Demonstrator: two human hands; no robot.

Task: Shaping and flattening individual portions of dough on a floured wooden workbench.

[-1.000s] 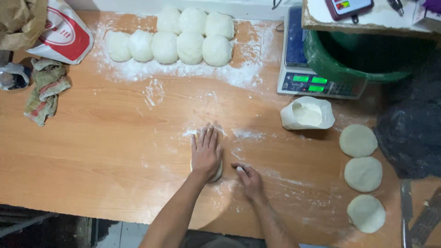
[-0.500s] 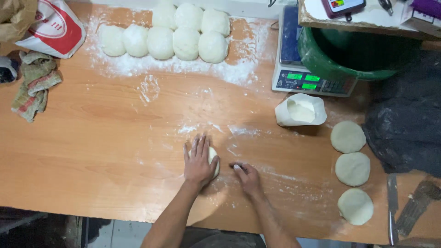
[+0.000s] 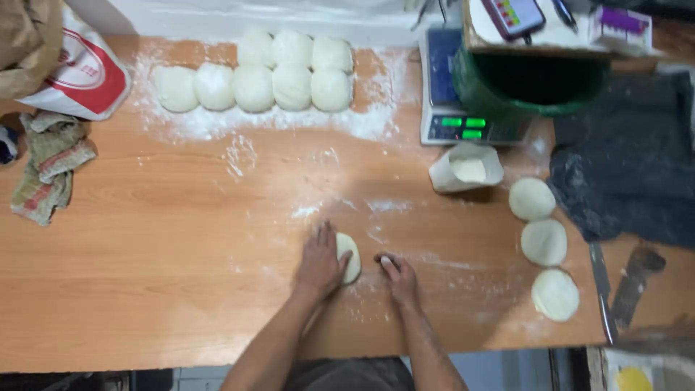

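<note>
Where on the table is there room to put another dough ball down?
The widest bare wood lies left of the left hand, between the folded striped cloth and the floury row of white dough balls. It is crowded on the right, around the three flattened dough discs, white flour tub and digital scale.

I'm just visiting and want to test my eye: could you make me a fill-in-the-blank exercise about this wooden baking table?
1. The left hand presses flat on a pale piece of ____.
2. Right of the hands, a column of ____ flattened dough discs lies on the floured wooden table.
3. The digital scale shows ____ lit digits.
4. The right hand rests on the ____.

Missing words: dough; three; green; table
</note>
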